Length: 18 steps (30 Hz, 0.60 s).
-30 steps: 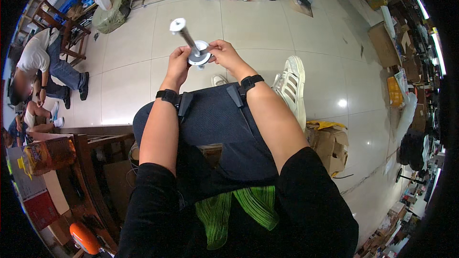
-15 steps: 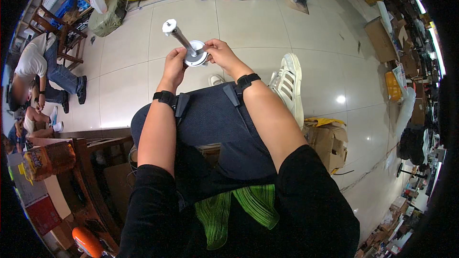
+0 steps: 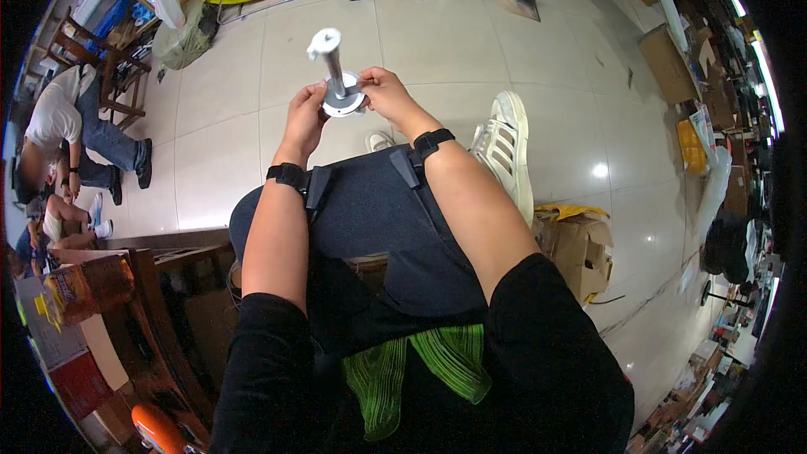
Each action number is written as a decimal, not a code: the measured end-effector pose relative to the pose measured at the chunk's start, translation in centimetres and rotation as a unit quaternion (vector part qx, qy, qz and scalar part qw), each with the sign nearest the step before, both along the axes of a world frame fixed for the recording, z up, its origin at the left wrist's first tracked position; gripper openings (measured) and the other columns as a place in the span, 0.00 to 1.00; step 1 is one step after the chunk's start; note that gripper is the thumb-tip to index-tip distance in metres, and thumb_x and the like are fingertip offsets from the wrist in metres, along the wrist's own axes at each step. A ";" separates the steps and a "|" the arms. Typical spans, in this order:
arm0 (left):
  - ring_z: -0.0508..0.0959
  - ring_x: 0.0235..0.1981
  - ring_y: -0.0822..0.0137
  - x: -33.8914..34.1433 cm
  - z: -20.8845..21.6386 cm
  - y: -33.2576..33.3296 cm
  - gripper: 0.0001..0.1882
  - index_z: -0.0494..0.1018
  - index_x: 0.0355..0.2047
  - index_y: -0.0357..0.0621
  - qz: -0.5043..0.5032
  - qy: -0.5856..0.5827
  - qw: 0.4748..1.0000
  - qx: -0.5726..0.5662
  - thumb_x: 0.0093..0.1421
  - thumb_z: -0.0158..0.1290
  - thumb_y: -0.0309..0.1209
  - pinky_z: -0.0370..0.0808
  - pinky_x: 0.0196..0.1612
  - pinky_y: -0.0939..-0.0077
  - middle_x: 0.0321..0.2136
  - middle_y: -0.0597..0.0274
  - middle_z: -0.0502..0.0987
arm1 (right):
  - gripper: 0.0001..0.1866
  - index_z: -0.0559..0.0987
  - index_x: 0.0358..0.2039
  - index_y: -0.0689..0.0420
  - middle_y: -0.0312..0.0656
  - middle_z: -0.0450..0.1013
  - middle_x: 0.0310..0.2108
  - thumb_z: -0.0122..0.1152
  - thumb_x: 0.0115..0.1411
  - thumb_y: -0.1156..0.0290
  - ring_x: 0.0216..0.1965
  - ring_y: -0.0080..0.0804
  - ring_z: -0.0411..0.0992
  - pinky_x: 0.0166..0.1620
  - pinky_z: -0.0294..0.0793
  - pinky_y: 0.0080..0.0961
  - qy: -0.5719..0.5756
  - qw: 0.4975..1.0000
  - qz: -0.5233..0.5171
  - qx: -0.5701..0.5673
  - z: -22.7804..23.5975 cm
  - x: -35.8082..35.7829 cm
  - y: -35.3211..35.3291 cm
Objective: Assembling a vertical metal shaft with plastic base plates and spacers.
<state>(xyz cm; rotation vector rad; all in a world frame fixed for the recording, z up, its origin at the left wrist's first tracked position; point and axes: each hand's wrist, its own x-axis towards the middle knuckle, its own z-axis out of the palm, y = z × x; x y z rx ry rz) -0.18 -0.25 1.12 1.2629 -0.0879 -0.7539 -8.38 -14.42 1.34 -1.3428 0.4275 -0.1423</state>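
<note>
White disc [image 3: 344, 106], fitted with a grey metal post [image 3: 334, 74] and a blurred white cap [image 3: 325, 40] at the post's far end, is held above the tiled floor [image 3: 454, 46], beyond the seated person's dark trousers [image 3: 336, 214]. From where I stand, the left hand [image 3: 305, 120] pinches the disc's left edge between thumb and fingers, and the right hand [image 3: 389, 97] grips the opposite edge, its fingers closed narrow; the post rises between both hands.
</note>
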 end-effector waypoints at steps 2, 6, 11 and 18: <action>0.70 0.25 0.75 0.3 0.0 0.3 0.08 0.66 0.31 0.42 -0.019 -0.002 0.999 -0.025 0.58 0.45 0.34 0.68 0.30 0.80 0.25 0.66 0.70 | 0.09 0.70 0.33 0.66 0.42 0.70 0.27 0.50 0.53 0.73 0.25 0.26 0.70 0.28 0.69 0.20 -0.025 0.999 -0.014 -0.028 -0.4 0.2 0.0; 0.70 0.27 0.74 0.9 -0.6 1.0 0.08 0.66 0.32 0.42 -0.012 -0.011 1.000 -0.015 0.59 0.43 0.34 0.68 0.31 0.80 0.27 0.66 0.70 | 0.09 0.70 0.32 0.66 0.41 0.69 0.26 0.50 0.52 0.74 0.25 0.25 0.69 0.27 0.69 0.20 -0.009 1.000 0.008 -0.010 0.5 0.2 0.7; 0.70 0.26 0.75 -0.5 0.8 -0.2 0.07 0.66 0.32 0.41 -0.008 0.001 1.000 0.000 0.58 0.44 0.32 0.69 0.32 0.80 0.26 0.65 0.71 | 0.09 0.70 0.32 0.65 0.42 0.70 0.26 0.52 0.52 0.74 0.25 0.26 0.69 0.28 0.70 0.20 -0.016 1.000 -0.013 0.010 -0.8 0.2 -0.4; 0.70 0.25 0.76 0.5 -0.6 0.7 0.06 0.66 0.32 0.42 -0.001 -0.017 1.000 -0.021 0.59 0.42 0.30 0.69 0.31 0.80 0.25 0.67 0.70 | 0.08 0.70 0.31 0.64 0.41 0.70 0.26 0.52 0.52 0.73 0.24 0.24 0.69 0.27 0.69 0.19 0.002 1.000 -0.006 0.000 0.0 0.3 0.5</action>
